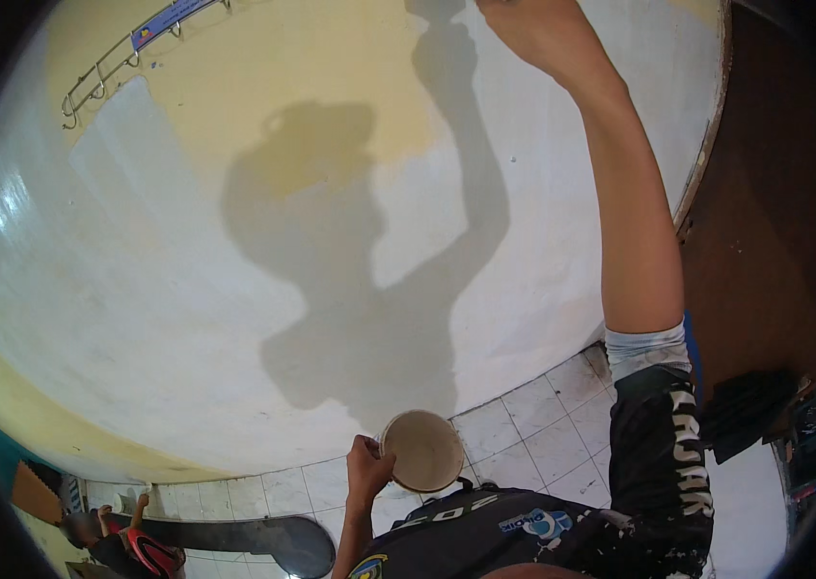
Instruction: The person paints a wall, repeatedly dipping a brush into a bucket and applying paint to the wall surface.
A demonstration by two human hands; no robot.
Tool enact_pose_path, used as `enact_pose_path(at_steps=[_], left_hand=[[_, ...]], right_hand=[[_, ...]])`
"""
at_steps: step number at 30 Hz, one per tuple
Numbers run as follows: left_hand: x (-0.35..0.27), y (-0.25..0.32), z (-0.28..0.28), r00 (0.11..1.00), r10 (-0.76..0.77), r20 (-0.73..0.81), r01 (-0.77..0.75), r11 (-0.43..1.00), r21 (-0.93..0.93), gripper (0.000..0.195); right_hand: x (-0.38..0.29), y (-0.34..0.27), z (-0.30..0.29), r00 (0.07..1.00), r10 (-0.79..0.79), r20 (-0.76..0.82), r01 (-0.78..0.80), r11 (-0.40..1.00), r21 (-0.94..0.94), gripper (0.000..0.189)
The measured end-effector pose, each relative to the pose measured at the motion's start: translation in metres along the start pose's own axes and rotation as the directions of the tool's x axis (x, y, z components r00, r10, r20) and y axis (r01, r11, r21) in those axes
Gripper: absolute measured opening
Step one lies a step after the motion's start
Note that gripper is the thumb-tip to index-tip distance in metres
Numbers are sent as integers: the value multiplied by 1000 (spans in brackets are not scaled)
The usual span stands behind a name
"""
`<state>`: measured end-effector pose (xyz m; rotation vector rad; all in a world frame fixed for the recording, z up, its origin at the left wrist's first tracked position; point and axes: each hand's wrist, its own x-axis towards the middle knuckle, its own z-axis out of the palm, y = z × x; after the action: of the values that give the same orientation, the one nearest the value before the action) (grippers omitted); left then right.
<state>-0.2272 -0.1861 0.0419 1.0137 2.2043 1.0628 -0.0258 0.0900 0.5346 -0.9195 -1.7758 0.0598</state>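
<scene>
My left hand (370, 469) grips the rim of a round, pale container (422, 450) in front of my torso. Its inside looks cream-coloured, and any contents are hard to make out. High up, my right arm reaches toward the wall (524, 268), and my right hand (534, 32) is cut off by the top edge. Its fingers and whatever they may hold are mostly out of view. Whitish paint covers much of the wall, with yellow patches (220, 65) near the top. The shadow of my head and raised arm falls across it.
A metal hook rack (100, 79) hangs at upper left. A brown door or panel (762, 166) stands at right, beside dark cloth (748, 412). White floor tiles (524, 434) run along the wall. At lower left, another person (119, 543) is near a small pale container (122, 501) and a long dark surface (234, 535).
</scene>
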Motion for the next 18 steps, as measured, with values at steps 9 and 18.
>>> enact_pose_path(at_steps=[9,18], left_hand=[[3,-15,2,1000,-26,-17,28,996,90,36],[19,-24,11,1000,-11,26,11,999,33,37]], right_hand=[[-122,99,100,971,-31,237,26,999,23,23],[-173,142,103,823,172,541,-156,985,-76,25]])
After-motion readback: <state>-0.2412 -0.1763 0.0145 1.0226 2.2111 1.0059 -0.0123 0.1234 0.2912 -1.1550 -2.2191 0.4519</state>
